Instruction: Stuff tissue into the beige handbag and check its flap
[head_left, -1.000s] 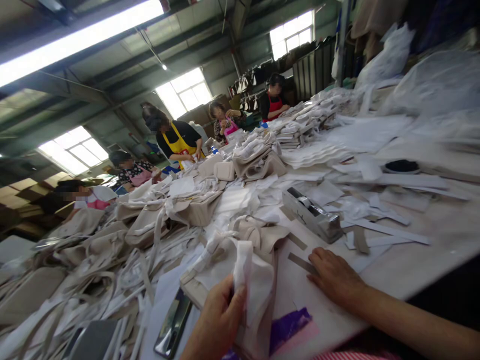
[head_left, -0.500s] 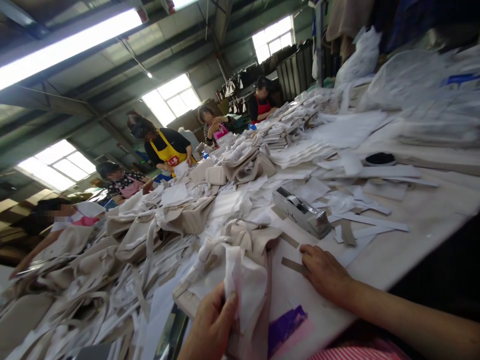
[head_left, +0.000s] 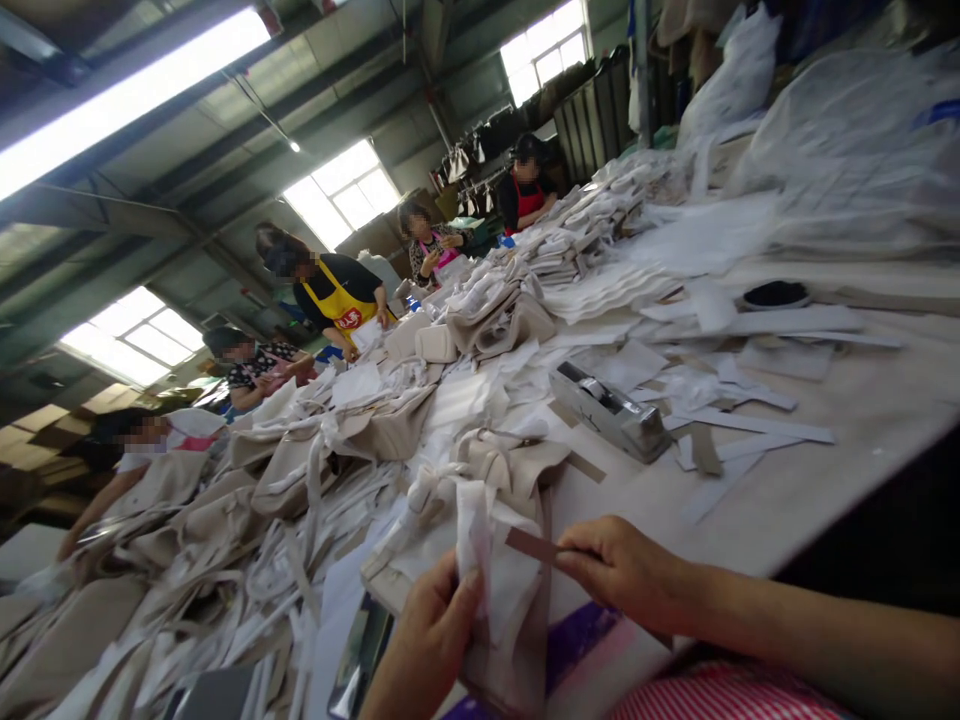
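Table (head_left: 885, 400) extends fwd of both hands. Beige bag (head_left: 529, 650) lies at L hand (head_left: 431, 630), just L of R hand (head_left: 630, 570). Tape dispenser (head_left: 611, 410) sits beyond R hand, apart from it. White wrap (head_left: 471, 515) stands up fr. bag, in L hand's pinch. Brown strip (head_left: 531, 544), smallest, sticks out leftward fr. R fingertips twd wrap; can't tell if its tip touches anything.

Prob. best: steady wrap w/ L, keep strip flat + untwisted, grip only its end so most stays free.

Pose: L thumb + fingers clamped on wrap, fingers pointing away; R thumb + forefinger pinched tog. on strip's near end, forearm in fr. lower R.
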